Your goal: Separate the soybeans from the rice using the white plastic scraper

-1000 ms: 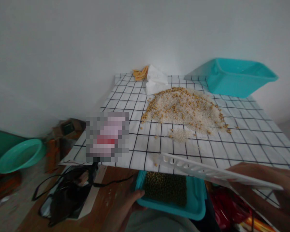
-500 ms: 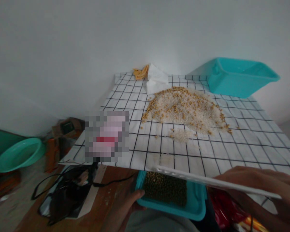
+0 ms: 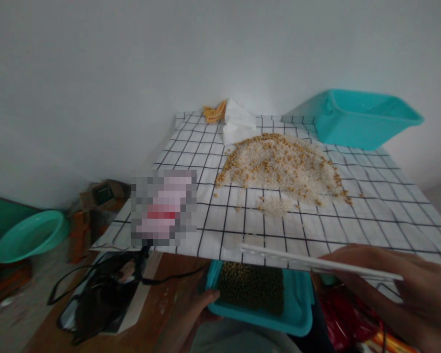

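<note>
My left hand (image 3: 194, 314) grips the near left edge of a small teal tray (image 3: 297, 314) holding dark yellow beans (image 3: 252, 287), kept just below the table's front edge. My right hand (image 3: 393, 289) is closed on a long white slotted plastic strip (image 3: 308, 260) that lies nearly flat along the front edge of the checked tablecloth (image 3: 371, 215), above the tray. A heap of white rice mixed with yellow beans (image 3: 279, 166) lies in the middle of the cloth, apart from both hands.
A large teal tub (image 3: 363, 117) stands at the back right corner. A white tissue (image 3: 237, 125) and a yellow scrap (image 3: 213, 112) lie at the back. A blurred-out pink item (image 3: 163, 208) rests at the left edge. On the floor: a green bowl (image 3: 29, 235) and a black bag with cables (image 3: 99, 294).
My right hand has lowered and drawn the white strip toward the table's front edge and flattened it. The left hand and the tray have stayed put.
</note>
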A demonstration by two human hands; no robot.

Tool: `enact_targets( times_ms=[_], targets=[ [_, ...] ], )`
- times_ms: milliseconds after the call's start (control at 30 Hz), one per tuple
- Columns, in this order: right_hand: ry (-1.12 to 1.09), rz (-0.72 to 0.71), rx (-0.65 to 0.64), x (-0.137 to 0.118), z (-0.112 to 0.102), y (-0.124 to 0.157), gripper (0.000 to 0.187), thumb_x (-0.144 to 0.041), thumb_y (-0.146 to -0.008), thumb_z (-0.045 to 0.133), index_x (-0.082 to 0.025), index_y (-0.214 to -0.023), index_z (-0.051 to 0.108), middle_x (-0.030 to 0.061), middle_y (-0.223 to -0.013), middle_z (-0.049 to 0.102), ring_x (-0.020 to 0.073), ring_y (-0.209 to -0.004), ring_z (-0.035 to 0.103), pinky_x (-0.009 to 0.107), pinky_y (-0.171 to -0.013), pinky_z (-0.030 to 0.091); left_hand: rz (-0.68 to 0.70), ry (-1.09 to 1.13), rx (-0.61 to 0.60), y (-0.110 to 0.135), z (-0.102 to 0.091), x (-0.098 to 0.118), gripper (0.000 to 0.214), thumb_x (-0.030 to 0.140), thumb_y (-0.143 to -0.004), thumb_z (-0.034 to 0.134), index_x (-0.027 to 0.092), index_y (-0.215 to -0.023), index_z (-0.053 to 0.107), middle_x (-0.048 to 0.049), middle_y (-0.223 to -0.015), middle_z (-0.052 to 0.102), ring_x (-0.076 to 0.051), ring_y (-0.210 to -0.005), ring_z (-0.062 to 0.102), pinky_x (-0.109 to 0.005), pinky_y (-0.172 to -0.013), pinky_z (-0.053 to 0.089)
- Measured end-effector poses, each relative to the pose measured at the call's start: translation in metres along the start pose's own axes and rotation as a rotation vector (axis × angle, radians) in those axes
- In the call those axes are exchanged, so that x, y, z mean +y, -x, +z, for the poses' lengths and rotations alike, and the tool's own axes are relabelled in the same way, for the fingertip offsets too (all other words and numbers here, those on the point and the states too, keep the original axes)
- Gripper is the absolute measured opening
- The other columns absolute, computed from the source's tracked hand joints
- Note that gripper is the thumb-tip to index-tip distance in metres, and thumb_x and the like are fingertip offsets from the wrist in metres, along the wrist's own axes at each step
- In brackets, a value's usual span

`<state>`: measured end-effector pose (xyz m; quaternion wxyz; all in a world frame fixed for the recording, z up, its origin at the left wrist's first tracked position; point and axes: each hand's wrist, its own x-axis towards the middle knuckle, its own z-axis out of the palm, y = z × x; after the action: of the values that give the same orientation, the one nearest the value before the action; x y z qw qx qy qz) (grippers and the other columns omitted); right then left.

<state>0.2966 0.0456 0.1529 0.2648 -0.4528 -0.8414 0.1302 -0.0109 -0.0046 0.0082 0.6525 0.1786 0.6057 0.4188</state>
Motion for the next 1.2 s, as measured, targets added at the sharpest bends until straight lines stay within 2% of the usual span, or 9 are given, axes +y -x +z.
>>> enact_targets(
  times_ms=[100,200,300,467,567,733,933,1033,1200],
  targets=[
    [-0.021,0.018,0.032,0.003,0.005,-0.004,0.019,-0.028,-0.093,0.054,-0.037,-0.108,0.062,-0.0090,-0.087,0.079,0.0084,-0.066,0.074,0.011,-0.058,0.056,-0.020,-0.002,-0.019,0.002,-0.001,0.004,0.040,0.023,-0.069,0.078,0.025,-0.109,0.073,-0.0017,-0.098,0.082,-0.026,-0.082,0.072,-0.029,-0.057,0.055],
    [0.019,0.073,0.128,0.008,0.009,-0.006,0.010,-0.031,-0.091,0.059,-0.033,-0.099,0.064,-0.0083,-0.078,0.077,0.0091,-0.059,0.071,0.013,-0.056,0.056,-0.040,0.022,-0.013,0.004,0.000,0.008,0.035,0.024,-0.064,0.080,0.025,-0.099,0.076,-0.0031,-0.098,0.082,-0.031,-0.089,0.072,-0.034,-0.064,0.057],
    [0.064,0.091,0.203,0.012,0.011,-0.006,0.008,-0.034,-0.090,0.061,-0.031,-0.096,0.065,-0.0068,-0.075,0.076,0.0103,-0.055,0.070,0.015,-0.052,0.055,-0.040,0.018,-0.024,0.005,0.002,0.010,0.031,0.024,-0.066,0.079,0.026,-0.097,0.077,-0.0031,-0.098,0.082,-0.032,-0.092,0.072,-0.035,-0.066,0.056],
    [-0.050,0.069,0.118,0.007,0.015,-0.009,0.008,-0.030,-0.092,0.058,-0.031,-0.098,0.063,-0.0064,-0.078,0.076,0.0110,-0.061,0.071,0.016,-0.054,0.056,-0.061,-0.014,0.009,0.006,0.003,0.011,0.023,0.028,-0.064,0.080,0.026,-0.087,0.078,-0.0029,-0.093,0.083,-0.032,-0.092,0.072,-0.036,-0.065,0.056],
    [-0.095,0.054,0.084,0.005,0.019,-0.014,0.010,-0.026,-0.092,0.056,-0.032,-0.098,0.062,-0.0082,-0.078,0.075,0.0085,-0.061,0.071,0.014,-0.055,0.055,-0.053,-0.063,-0.027,0.004,0.002,0.011,0.036,0.029,-0.067,0.078,0.027,-0.102,0.077,-0.0027,-0.098,0.082,-0.031,-0.092,0.072,-0.035,-0.065,0.058],
    [0.052,0.173,0.246,0.024,0.021,-0.018,0.008,-0.030,-0.090,0.059,-0.029,-0.097,0.063,-0.0043,-0.077,0.077,0.0135,-0.061,0.073,0.018,-0.052,0.055,-0.046,-0.030,0.004,0.002,0.000,0.006,0.058,0.030,-0.070,0.076,0.030,-0.127,0.067,-0.0026,-0.099,0.083,-0.029,-0.088,0.073,-0.032,-0.063,0.058],
    [0.107,0.401,0.403,0.054,0.015,-0.024,0.025,-0.042,-0.086,0.062,-0.022,-0.100,0.068,0.0051,-0.082,0.078,0.0251,-0.071,0.076,0.030,-0.054,0.059,-0.027,0.003,0.024,-0.001,-0.001,-0.002,0.070,0.028,-0.066,0.079,0.028,-0.134,0.061,-0.0021,-0.088,0.083,-0.029,-0.080,0.073,-0.031,-0.056,0.057],
    [0.091,0.399,0.400,0.063,0.014,-0.038,0.024,-0.040,-0.087,0.060,-0.022,-0.100,0.067,0.0068,-0.088,0.078,0.0260,-0.077,0.076,0.032,-0.058,0.059,-0.023,0.003,0.033,-0.003,-0.002,-0.002,0.073,0.031,-0.065,0.080,0.031,-0.136,0.060,-0.0020,-0.088,0.083,-0.028,-0.079,0.073,-0.030,-0.056,0.056],
    [0.143,0.367,0.399,0.075,0.012,-0.060,0.016,-0.035,-0.088,0.058,-0.023,-0.094,0.068,0.0043,-0.080,0.077,0.0243,-0.069,0.075,0.032,-0.058,0.057,-0.048,0.004,0.002,-0.009,-0.004,-0.004,0.087,0.037,-0.056,0.088,0.035,-0.138,0.057,0.0011,-0.075,0.082,-0.026,-0.067,0.071,-0.028,-0.050,0.051]
  ],
)
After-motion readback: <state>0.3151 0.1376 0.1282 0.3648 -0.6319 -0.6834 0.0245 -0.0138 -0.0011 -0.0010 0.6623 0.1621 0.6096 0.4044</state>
